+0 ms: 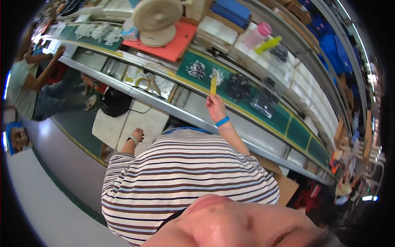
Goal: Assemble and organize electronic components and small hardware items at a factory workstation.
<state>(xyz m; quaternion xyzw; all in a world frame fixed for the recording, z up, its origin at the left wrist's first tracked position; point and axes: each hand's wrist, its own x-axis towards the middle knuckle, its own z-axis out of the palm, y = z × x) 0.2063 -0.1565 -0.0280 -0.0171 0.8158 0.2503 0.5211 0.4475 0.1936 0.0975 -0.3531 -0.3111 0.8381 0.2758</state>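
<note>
My right hand (pixel 216 108) reaches over the workbench's near rail, its fingers closed round the lower end of a slim yellow tool (pixel 213 84). The tool points away from me, its far end over a small heap of white parts (pixel 218 75); its exact kind cannot be made out. Left of that heap lies a pile of mixed white and dark parts (pixel 196 69), and right of it a pile of black parts (pixel 238 87). My left hand (pixel 138 134) is low at the left, over a pale board (pixel 142 121), fingers curled in; anything inside them is hidden.
A bagged heap of black parts (pixel 264 101) lies farther right on the green mat (pixel 298 133). A fan (pixel 158 20) stands on a red board (pixel 181 43). Behind are a pink container (pixel 257 36) and blue bins (pixel 231 14). A co-worker (pixel 31 82) is at far left.
</note>
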